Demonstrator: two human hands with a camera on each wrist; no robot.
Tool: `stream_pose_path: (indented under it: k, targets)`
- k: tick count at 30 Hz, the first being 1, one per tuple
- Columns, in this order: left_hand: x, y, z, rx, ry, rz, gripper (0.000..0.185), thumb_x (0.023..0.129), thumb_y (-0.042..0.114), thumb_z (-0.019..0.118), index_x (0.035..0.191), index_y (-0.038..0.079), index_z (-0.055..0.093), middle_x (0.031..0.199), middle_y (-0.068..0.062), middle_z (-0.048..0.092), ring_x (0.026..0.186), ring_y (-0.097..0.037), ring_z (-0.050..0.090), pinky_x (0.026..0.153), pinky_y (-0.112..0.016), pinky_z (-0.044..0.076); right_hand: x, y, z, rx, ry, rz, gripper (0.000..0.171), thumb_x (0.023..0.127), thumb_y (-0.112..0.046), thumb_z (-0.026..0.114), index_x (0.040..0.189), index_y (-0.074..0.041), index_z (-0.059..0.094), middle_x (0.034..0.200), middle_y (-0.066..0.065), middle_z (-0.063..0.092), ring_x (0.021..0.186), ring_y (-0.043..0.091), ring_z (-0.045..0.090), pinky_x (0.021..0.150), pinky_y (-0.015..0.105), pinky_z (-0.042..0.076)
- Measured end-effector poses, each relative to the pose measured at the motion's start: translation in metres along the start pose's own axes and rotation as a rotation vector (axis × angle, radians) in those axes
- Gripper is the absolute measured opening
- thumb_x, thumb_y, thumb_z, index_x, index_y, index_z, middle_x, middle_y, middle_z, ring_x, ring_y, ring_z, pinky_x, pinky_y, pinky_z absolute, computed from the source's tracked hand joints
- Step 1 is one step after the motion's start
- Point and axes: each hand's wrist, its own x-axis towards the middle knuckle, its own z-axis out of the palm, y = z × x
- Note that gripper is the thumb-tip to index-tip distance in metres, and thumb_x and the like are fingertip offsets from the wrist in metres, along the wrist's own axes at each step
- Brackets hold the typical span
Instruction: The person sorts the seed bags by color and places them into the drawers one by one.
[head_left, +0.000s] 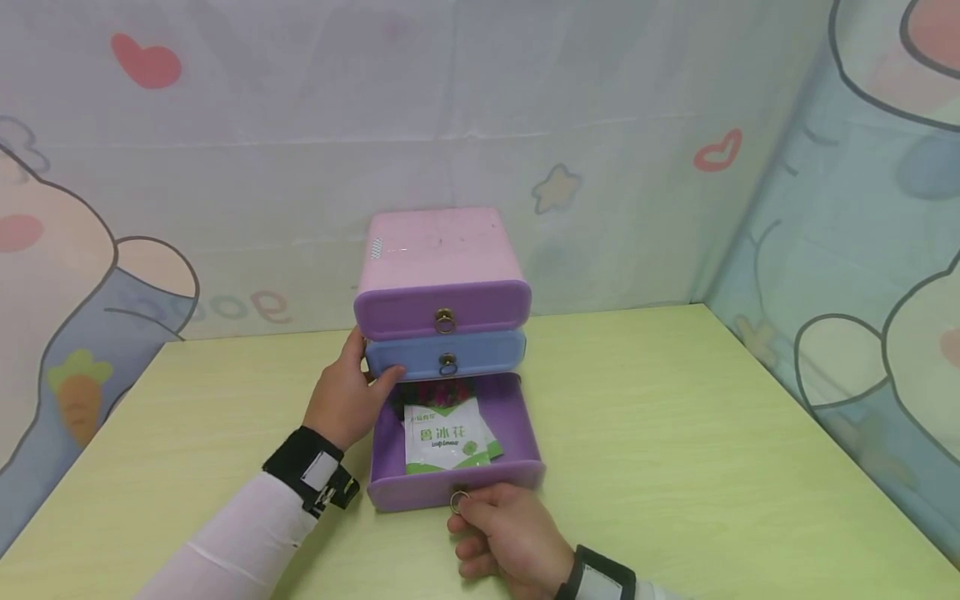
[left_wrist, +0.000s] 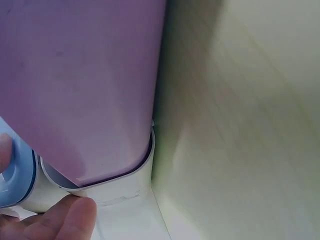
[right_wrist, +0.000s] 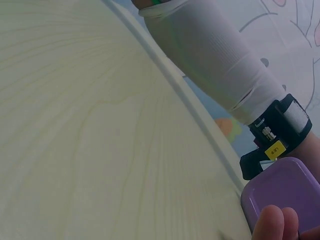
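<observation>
A small stacked drawer unit (head_left: 442,246) with a pink top stands on the table. Its bottom purple drawer (head_left: 525,425) is pulled out, while the upper purple drawer (head_left: 397,312) and the blue drawer (head_left: 491,353) sit in the casing. My left hand (head_left: 347,400) holds the unit's left side, thumb on the blue front; its fingers (left_wrist: 80,215) lie against the pale casing in the left wrist view. Between thumb and fingers, my right hand (head_left: 517,533) pinches the ring pull (head_left: 459,502) of the bottom drawer. Inside lies a white-and-green packet (head_left: 442,437), with something dark and red (head_left: 442,392) behind.
The pale wooden table (head_left: 675,433) extends on both sides of the unit. Behind it hangs a cartoon-printed cloth (head_left: 615,100), and a similar one (head_left: 862,250) borders the right side. The unit's back end is close to the rear cloth.
</observation>
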Motion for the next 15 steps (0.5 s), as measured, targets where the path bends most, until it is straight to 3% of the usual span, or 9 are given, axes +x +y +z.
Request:
stream_pose_path:
  k: [15]
  targets:
    - [0.0010,-0.0026,0.0002,0.023,0.009,0.002,0.081,0.103,0.027,0.070,0.166,0.013,0.021,0.156,-0.022,0.054,0.123,-0.042,0.069,0.095,-0.054,0.061,-0.0009,-0.0013,0.0010,-0.001,-0.001,0.010,0.023,0.105,-0.013,0.060,0.113,0.009,0.060,0.087,0.001,0.066,0.060,0.007,0.059,0.054,0.024,0.058]
